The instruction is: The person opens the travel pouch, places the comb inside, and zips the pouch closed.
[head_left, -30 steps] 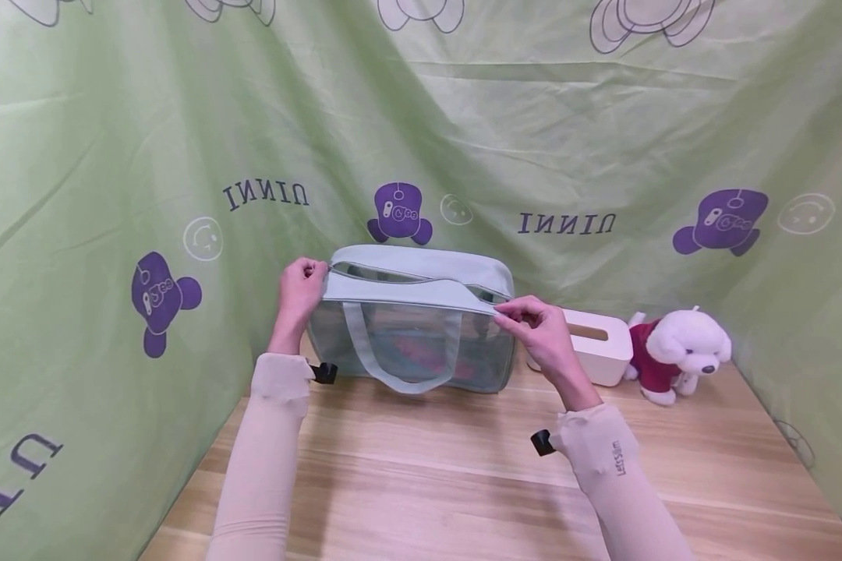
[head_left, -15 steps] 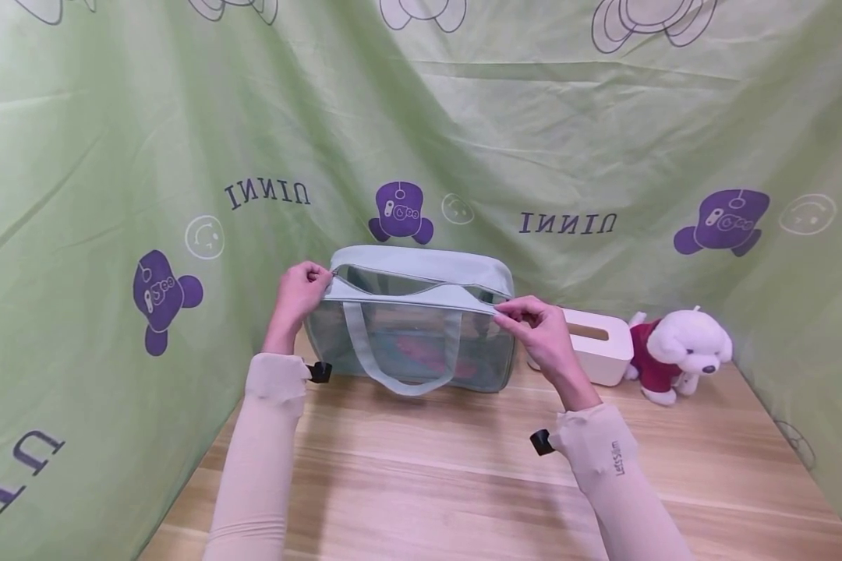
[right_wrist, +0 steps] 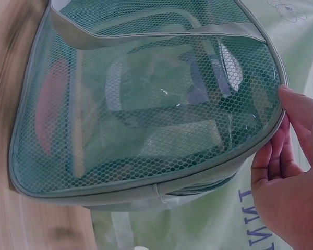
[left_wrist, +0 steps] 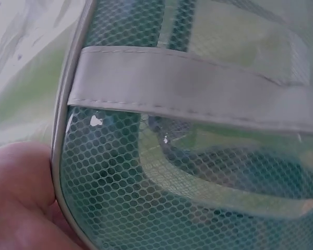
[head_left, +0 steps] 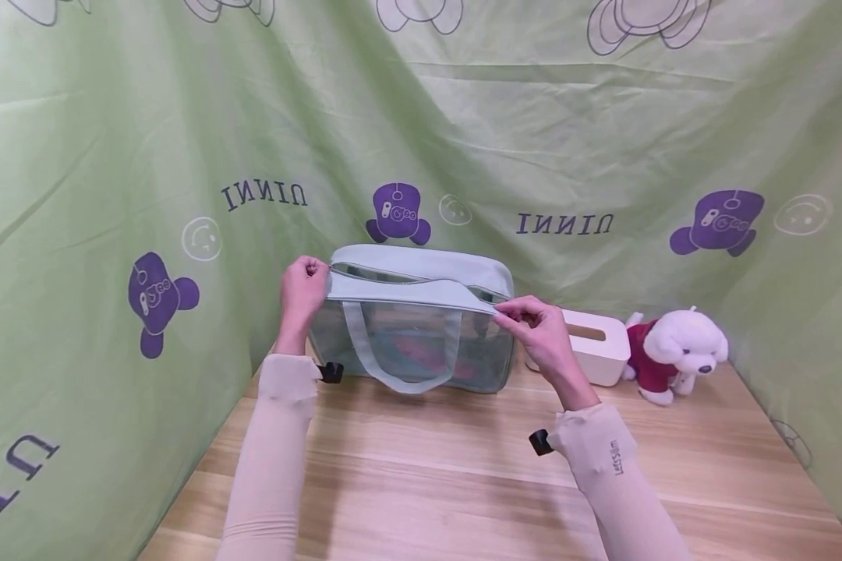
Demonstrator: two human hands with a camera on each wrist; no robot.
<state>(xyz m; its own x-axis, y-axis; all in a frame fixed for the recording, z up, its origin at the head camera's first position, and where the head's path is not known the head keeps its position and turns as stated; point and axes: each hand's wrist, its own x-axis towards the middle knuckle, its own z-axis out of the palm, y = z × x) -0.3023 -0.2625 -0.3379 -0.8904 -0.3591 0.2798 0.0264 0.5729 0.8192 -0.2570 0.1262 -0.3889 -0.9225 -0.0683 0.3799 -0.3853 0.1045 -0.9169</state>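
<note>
A pale green zip-top bag (head_left: 407, 292) with see-through mesh sides stands upright at the back of the table. My left hand (head_left: 303, 290) pinches its top left corner, where the zipper ends; in the left wrist view this hand (left_wrist: 18, 195) lies against the piped edge. Between thumb and fingers, my right hand (head_left: 543, 335) holds the top right front corner, and the right wrist view shows the thumb and fingers at the piping. The zipper opening (head_left: 382, 274) gapes narrowly along the top. One handle (head_left: 365, 343) hangs down the front. Something pinkish red (right_wrist: 51, 109) shows inside through the mesh.
A white tissue box (head_left: 599, 354) with a slot on top stands right of the bag, partly behind my right hand. Beside it sits a white plush dog (head_left: 684, 343) in a red top. Green printed cloth (head_left: 568, 140) surrounds the wooden table (head_left: 421, 475).
My left hand dipped with the bag's front top edge half a second ago, and the opening widened. Now it has risen again and the gap is narrower. My right hand stays put.
</note>
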